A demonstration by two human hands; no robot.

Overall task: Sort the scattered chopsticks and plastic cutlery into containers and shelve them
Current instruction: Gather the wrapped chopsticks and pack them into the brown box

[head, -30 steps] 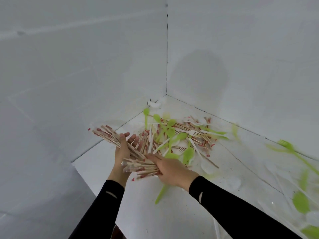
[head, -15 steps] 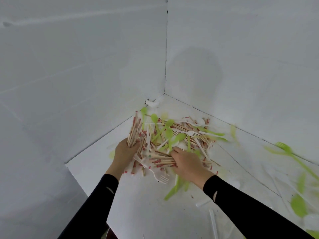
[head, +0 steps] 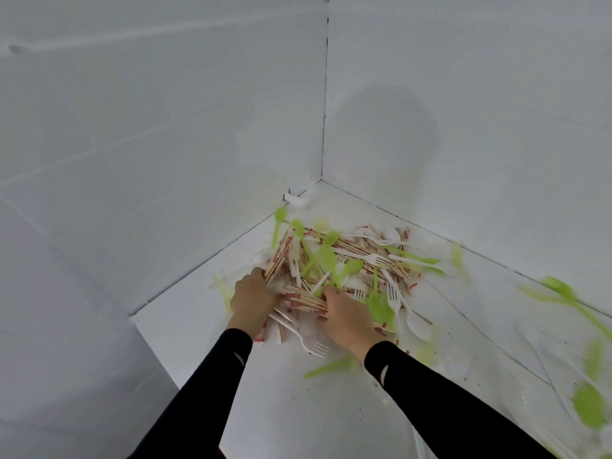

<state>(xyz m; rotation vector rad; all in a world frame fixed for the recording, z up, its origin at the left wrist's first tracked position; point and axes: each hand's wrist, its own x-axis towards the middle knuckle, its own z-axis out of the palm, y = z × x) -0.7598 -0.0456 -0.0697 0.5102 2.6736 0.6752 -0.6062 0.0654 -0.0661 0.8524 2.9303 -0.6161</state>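
A heap of wooden chopsticks with red printed ends (head: 351,250) lies mixed with green plastic spoons (head: 326,255) and white plastic forks (head: 372,258) in the corner of a white surface (head: 288,402). My left hand (head: 250,301) grips a bundle of chopsticks (head: 280,256) that points up and away from it. My right hand (head: 346,314) is curled over a second, flat bundle of chopsticks (head: 303,299) at the near edge of the heap. A white fork (head: 303,339) lies just in front of both hands.
Two white walls meet behind the heap at a corner (head: 321,180). The surface's left edge (head: 155,346) drops off near my left arm. More green and white cutlery (head: 589,405) lies scattered and blurred along the right side. A green utensil (head: 328,366) lies under my right wrist.
Both hands came down from holding a raised chopstick bundle onto the heap. The left hand's bundle swung from pointing left to pointing up and away.
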